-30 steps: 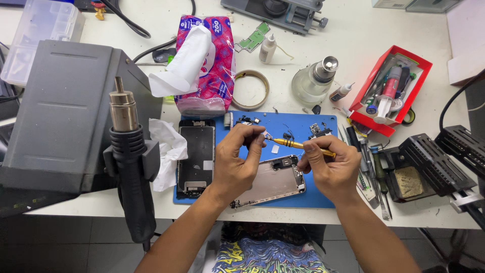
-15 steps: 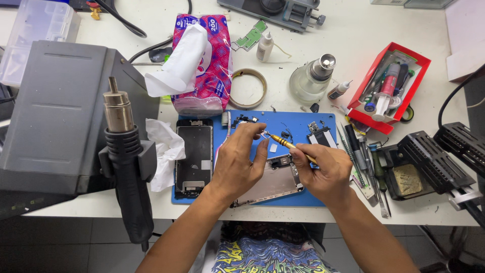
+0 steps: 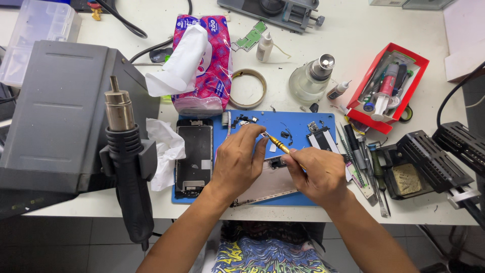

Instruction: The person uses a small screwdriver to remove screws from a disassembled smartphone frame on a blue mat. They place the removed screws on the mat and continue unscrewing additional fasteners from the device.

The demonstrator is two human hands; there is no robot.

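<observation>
Phone frame [image 3: 268, 186] lies flat on the blue mat [image 3: 298, 121] under both my hands, its near end toward me. I judge it thin, light and easy to bend, with delicate parts inside, so I would hold it by its long edges and never press the middle. My left hand [image 3: 237, 162] rests over its left side, fingers curled and pinching something small at the tips; what it is I cannot tell. My right hand [image 3: 316, 174] is closed around a yellow screwdriver [image 3: 279, 144], whose tip points up-left to meet my left fingertips just above the frame. Left of the frame a dark screen panel [image 3: 193, 156] lies on the mat, beside crumpled tissue [image 3: 164, 151]. Beyond my fingers small screws and parts dot the mat. Farther back sit a tape roll [image 3: 247, 88], a glass bottle [image 3: 312, 81], a tissue pack [image 3: 202, 60] and a red tray [image 3: 391, 86] of tools.
</observation>
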